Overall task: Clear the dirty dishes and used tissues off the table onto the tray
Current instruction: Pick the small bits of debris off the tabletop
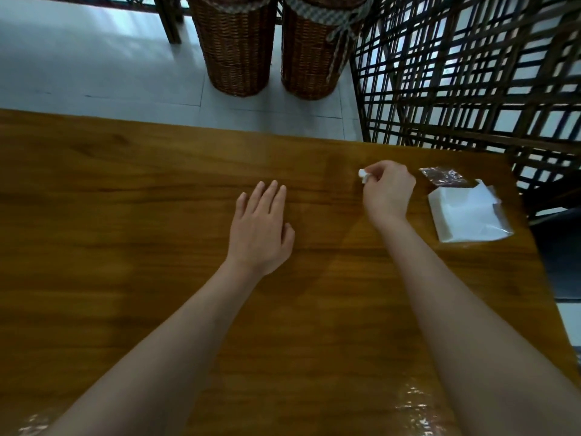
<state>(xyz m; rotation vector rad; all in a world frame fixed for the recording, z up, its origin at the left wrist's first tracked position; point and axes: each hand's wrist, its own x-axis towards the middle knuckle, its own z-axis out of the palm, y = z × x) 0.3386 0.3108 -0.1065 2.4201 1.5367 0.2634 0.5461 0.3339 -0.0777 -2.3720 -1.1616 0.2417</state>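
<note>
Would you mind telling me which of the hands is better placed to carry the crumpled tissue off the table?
Right, most likely. The right hand already pinches the crumpled tissue in its fingertips, just above the table. The left hand lies flat and open, apart from the tissue, holding nothing. No tray is in view.

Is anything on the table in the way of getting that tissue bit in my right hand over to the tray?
Cannot say: no tray is in view. The right hand already pinches the tissue scrap.
</note>
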